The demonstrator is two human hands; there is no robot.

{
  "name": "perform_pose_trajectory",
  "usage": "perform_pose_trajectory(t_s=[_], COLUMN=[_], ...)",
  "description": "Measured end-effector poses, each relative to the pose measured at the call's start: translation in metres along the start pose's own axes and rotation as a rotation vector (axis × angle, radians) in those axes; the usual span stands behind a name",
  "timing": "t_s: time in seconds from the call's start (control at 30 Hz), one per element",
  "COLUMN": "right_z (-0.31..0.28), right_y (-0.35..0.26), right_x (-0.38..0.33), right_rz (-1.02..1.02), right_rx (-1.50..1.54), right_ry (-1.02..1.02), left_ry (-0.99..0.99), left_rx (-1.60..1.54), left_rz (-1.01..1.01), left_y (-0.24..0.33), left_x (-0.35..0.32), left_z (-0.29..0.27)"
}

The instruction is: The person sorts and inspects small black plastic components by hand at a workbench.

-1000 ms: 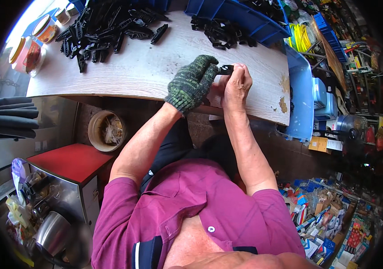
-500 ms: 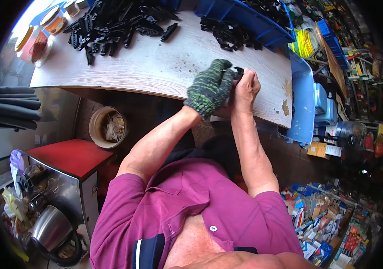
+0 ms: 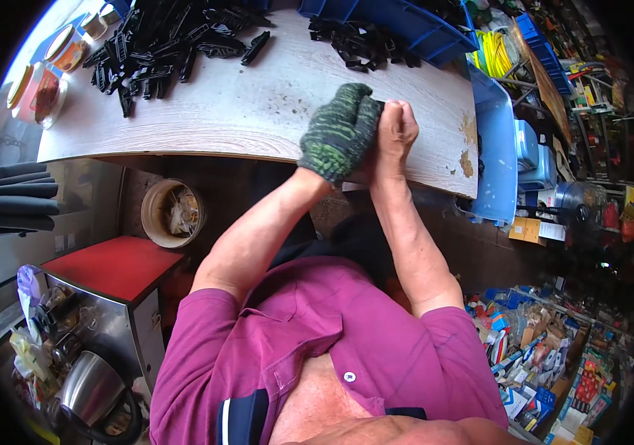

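My left hand (image 3: 338, 130), in a green and black knitted glove, is closed and pressed up against my bare right hand (image 3: 393, 137) over the table. Between them the dark tip of a small black plastic part (image 3: 382, 104) peeks out; both hands close round it and hide most of it. At the far left of the tabletop (image 3: 258, 122) lies a heap of long black plastic parts (image 3: 155, 52), with one loose piece (image 3: 255, 48) at its right end. Smaller black parts (image 3: 361, 46) are piled beyond my hands.
Blue bins (image 3: 421, 33) stand along the back, and a pale blue tub (image 3: 496, 159) sits by the right edge. Lidded jars (image 3: 35, 93) line the left corner. Below are a bucket (image 3: 172, 213), a red-topped cabinet (image 3: 113, 265) and a kettle (image 3: 93, 386). Goods crowd the right.
The view has shifted slightly. My two hands have come closer together, and less of the black part shows between them than before.
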State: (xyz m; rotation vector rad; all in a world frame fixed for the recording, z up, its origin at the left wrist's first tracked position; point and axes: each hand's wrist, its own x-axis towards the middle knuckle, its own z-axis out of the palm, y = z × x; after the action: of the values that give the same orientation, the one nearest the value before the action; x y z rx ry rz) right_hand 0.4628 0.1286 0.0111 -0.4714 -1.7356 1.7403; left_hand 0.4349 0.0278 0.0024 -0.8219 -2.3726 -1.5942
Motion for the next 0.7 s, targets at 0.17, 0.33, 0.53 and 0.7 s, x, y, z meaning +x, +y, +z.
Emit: perform_pose_trajectory(t_s=[0.17, 0.33, 0.53, 0.7], right_z=[-0.011, -0.017, -0.010, -0.046], right_y=[0.008, 0.016, -0.008, -0.010], right_x=[0.007, 0.012, 0.010, 0.068], right_rz=[-0.106, -0.164, 0.315, 0.407], right_rx=[-0.067, -0.103, 0.293, 0.188], right_ry=[-0.051, -0.060, -0.049, 0.289], left_ry=[0.027, 0.041, 0.177, -0.047], left_rx=[-0.194, -0.222, 0.455, 0.747], left_rz=[-0.252, -0.121, -0.149, -0.227], left_y=[0.022, 0.015, -0.038, -0.077], left_x=[-0.002, -0.003, 0.050, 0.084], left_z=[0.001, 0.000, -0.064, -0.104])
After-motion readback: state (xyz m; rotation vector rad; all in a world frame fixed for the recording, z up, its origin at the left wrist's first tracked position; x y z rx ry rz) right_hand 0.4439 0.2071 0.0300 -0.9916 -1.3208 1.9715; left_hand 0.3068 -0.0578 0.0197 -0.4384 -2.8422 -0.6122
